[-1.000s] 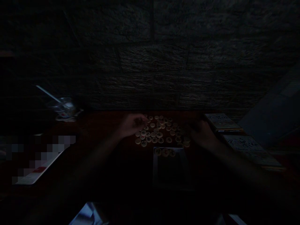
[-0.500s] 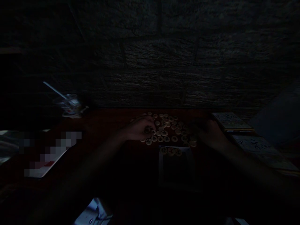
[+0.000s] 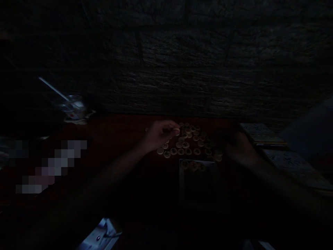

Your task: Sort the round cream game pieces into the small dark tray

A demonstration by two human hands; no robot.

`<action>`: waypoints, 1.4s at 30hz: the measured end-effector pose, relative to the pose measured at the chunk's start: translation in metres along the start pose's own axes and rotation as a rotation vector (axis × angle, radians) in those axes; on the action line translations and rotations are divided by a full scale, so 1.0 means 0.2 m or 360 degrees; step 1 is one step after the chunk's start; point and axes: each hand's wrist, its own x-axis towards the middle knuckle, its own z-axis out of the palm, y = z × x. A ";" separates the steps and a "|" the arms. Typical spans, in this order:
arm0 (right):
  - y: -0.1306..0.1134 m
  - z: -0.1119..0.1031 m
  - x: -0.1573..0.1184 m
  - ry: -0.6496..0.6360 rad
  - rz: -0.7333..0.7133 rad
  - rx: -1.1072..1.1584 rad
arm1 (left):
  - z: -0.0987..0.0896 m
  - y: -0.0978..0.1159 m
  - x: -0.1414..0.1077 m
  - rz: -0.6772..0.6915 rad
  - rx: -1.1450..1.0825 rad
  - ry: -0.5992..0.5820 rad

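Several round, pale pieces with dark characters (image 3: 197, 151) lie loosely spread on the dark reddish table (image 3: 117, 128). My left hand (image 3: 160, 133) is at their left side, thumb and forefinger pinching a round piece (image 3: 176, 131) just above the others. At the right edge of the pieces is my right hand (image 3: 238, 146); its fingers are lost in the dark, so what they hold, if anything, cannot be seen. Nearer to me, a shallow open box (image 3: 181, 184) has three round pieces (image 3: 193, 165) along its far inner side.
A clear cup (image 3: 74, 107) with a straw stands at the back left. Two stacked books or boxes (image 3: 261, 132) (image 3: 293, 163) lie at the right. A bluish-white object (image 3: 100, 234) shows at the bottom. Behind the table rises a stone wall (image 3: 169, 80).
My left hand has risen slightly from among the pieces and now shows a piece between its fingertips. The whole view has shifted a little; my right hand stays at the right edge.
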 end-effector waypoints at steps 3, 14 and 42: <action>-0.01 0.01 -0.02 -0.0002 -0.0028 0.0050 | 0.04 0.04 -0.01 -0.0220 -0.0368 0.0069; -0.21 0.08 -0.16 -0.0075 -0.0358 0.0565 | 0.23 0.17 -0.07 -0.0437 -0.0775 0.0145; -0.23 0.12 -0.15 -0.0075 -0.0096 0.1113 | 0.29 0.25 -0.14 -0.0379 -0.0868 -0.0055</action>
